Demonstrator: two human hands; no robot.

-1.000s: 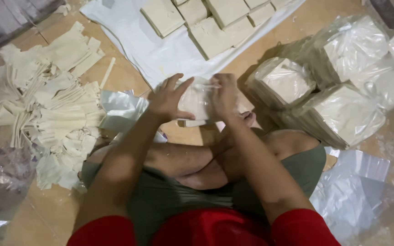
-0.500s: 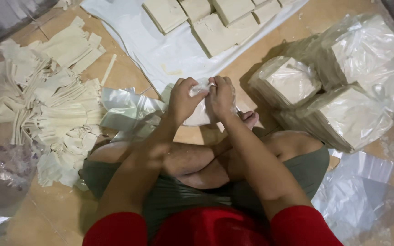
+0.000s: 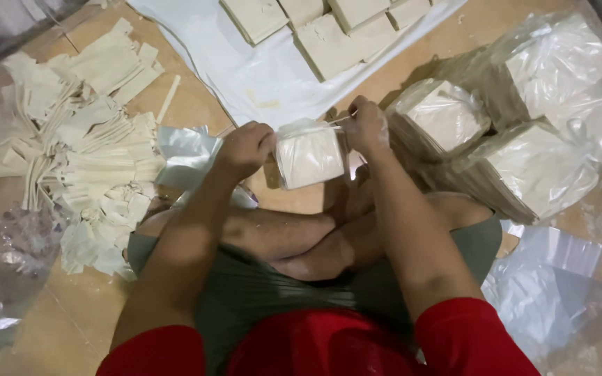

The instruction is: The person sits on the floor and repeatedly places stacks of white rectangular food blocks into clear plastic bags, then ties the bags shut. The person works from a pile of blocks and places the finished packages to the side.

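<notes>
Bagged pale block (image 3: 309,157) hangs above the person's crossed legs; left hand (image 3: 244,147) is closed on the bag's left top corner, right hand (image 3: 367,125) pinching its mouth taut, apparently for closing; finished packets (image 3: 447,115) stacked right on the floor (image 3: 71,327).

a heap of pale cream folded paper strips (image 3: 85,146) lay on the tan floor (image 3: 57,327). flat beige square blocks (image 3: 329,31) sat on a white plastic sheet (image 3: 259,76). clear-bagged blocks (image 3: 517,132) were stacked opposite, above loose clear plastic bags (image 3: 559,285).
</notes>
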